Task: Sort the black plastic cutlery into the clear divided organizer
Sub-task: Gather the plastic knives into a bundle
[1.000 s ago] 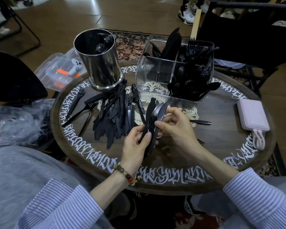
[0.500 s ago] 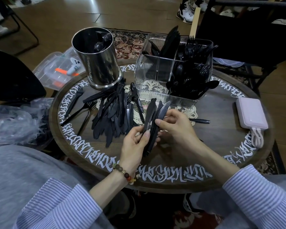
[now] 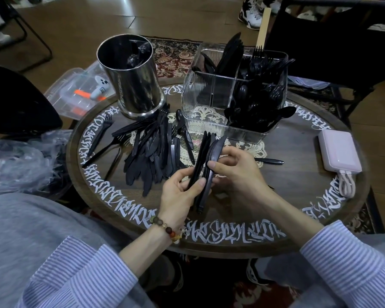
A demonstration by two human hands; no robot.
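Black knives (image 3: 206,161) bundled upright, gripped by left hand (image 3: 178,192), right hand (image 3: 238,172) fingers pinching.

White calligraphy-style lettering rings the rim of the round dark wooden table (image 3: 298,181), too stylised to read. Engraved mark on the shiny steel cylinder pot (image 3: 136,85), too small. No other legible txt.

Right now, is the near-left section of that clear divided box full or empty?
Empty: through the clear divided plastic organizer only the table's lace shows there, while black plastic spoons fill the near-right section.
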